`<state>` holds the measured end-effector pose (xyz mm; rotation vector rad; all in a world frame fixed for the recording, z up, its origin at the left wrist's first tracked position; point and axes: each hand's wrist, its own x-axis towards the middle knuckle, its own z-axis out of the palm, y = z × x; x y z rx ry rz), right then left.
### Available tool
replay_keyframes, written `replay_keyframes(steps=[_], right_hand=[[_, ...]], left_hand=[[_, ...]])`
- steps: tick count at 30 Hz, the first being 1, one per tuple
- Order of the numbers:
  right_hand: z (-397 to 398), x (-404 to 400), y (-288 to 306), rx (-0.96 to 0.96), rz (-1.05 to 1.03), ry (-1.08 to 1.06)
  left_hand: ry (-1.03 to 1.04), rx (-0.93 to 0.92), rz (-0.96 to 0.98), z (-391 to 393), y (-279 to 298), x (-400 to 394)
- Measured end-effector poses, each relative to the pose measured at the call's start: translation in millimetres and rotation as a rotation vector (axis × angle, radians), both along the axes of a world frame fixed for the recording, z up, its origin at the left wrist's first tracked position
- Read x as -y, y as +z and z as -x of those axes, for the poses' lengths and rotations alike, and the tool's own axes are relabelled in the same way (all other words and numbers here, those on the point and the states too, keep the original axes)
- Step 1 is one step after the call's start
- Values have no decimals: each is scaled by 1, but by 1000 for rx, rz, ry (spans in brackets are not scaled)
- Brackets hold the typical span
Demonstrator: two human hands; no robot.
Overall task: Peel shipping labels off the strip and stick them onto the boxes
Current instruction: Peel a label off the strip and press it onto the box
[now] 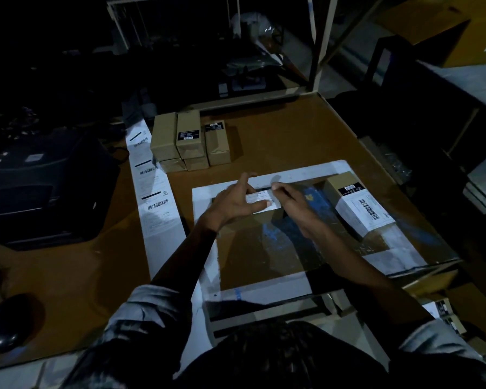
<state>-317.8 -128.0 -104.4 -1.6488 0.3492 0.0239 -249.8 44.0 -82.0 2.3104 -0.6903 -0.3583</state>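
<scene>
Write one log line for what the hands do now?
left hand: holds label | right hand: presses label | labelled box: right | strip: left

The box [267,213] under the hands is mostly hidden by the left hand [230,203] and right hand [292,202]; only part of its white label [260,198] shows, print too small to read. Text on the label strip [152,186] is illegible. The mouse [10,322] and the printer [40,189] sink into darkness.
</scene>
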Motion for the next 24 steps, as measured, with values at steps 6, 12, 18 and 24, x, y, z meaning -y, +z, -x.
replay_keyframes(steps=[6, 12, 18, 24], right_hand=[[-9, -1, 1, -20, 14, 43], [-6, 15, -7, -35, -96, 203], [3, 20, -11, -35, 41, 354], [7, 23, -10, 45, -48, 364]], left_hand=[[-23, -15, -18, -2, -2, -1], [-83, 23, -102, 0, 0, -2], [-142, 70, -218, -2, -3, 1], [-132, 43, -179, -3, 0, -3]])
